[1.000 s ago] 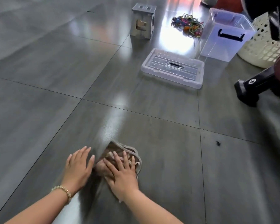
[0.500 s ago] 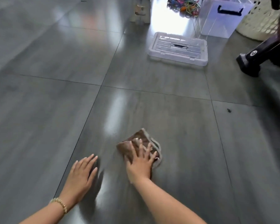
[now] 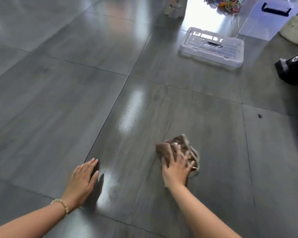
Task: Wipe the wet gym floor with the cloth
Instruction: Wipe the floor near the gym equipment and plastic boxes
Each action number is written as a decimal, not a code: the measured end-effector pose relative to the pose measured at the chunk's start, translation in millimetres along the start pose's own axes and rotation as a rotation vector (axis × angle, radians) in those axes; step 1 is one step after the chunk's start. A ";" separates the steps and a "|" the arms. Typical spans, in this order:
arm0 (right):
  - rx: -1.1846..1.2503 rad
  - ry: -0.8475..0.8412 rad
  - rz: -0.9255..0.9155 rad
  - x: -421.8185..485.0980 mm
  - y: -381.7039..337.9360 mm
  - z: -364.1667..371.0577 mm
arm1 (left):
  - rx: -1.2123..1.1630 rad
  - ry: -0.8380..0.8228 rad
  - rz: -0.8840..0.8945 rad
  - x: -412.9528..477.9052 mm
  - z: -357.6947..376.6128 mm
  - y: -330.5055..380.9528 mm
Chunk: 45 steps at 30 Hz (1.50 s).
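A brown cloth [image 3: 175, 143] with a pale border lies bunched on the dark grey tiled floor [image 3: 58, 103]. My right hand [image 3: 176, 164] presses flat on it with spread, straight fingers, covering its near half. My left hand [image 3: 83, 181] rests palm down on the floor to the left of the cloth, fingers together, well apart from it; a beaded bracelet sits on that wrist. A wet glossy streak [image 3: 130, 114] shines on the tile between and beyond my hands.
A clear plastic lid [image 3: 212, 46] lies on the floor ahead. Behind it stand a clear bin [image 3: 265, 19], a tangle of coloured cords [image 3: 227, 4] and a cream perforated basket [image 3: 296, 30]. A black equipment foot [image 3: 290, 69] juts in at the right.
My right hand has slid the cloth to the right, away from my left hand. The left hand stays planted on the floor. The view has tipped downward.
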State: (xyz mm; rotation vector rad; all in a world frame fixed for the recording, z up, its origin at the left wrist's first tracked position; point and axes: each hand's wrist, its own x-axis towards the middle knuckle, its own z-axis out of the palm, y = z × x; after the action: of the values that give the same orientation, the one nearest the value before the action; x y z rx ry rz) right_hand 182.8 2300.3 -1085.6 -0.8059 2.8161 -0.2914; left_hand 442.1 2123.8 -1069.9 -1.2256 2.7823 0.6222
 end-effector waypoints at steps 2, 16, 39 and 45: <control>-0.069 -0.033 -0.328 -40.5 -61.4 27.0 | 0.024 0.003 0.006 -12.3 6.1 -2.6; 0.003 0.018 0.222 -33.8 55.6 -1.3 | 0.041 -0.023 0.285 37.4 14.4 84.9; -0.069 -0.018 -0.139 -36.9 51.8 -3.7 | 0.009 0.054 0.223 83.9 59.5 203.6; -0.087 0.040 -0.255 -85.3 157.2 -8.9 | 0.029 0.048 0.214 87.1 51.7 191.9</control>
State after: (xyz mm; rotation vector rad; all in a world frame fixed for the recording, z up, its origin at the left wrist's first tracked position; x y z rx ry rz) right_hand 173.1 2478.2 -1103.5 -1.1947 2.7776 -0.2256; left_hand 238.5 2198.7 -1068.1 -0.9583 2.9762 0.5684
